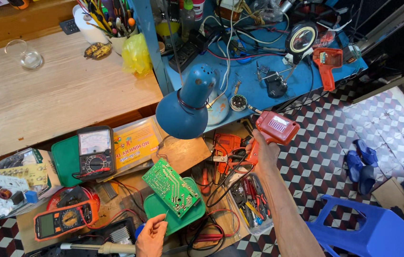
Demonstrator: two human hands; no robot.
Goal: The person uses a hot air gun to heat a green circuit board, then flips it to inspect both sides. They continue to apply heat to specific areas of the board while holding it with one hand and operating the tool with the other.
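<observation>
The right hand [264,153] has its grip closed around the handle of a red pistol-shaped soldering gun [274,128], whose tip points up and left toward a small round tin [238,102] on the blue tabletop [259,76]. The left hand [152,235] pinches the lower edge of a green circuit board [171,187], tilted, solder side up, over a green tray [156,209]. For clean work the board wants a steady hold under the blue lamp [185,107], with the trailing cord kept off it. A black analog multimeter [94,152] and an orange digital one [64,220] lie to the left.
</observation>
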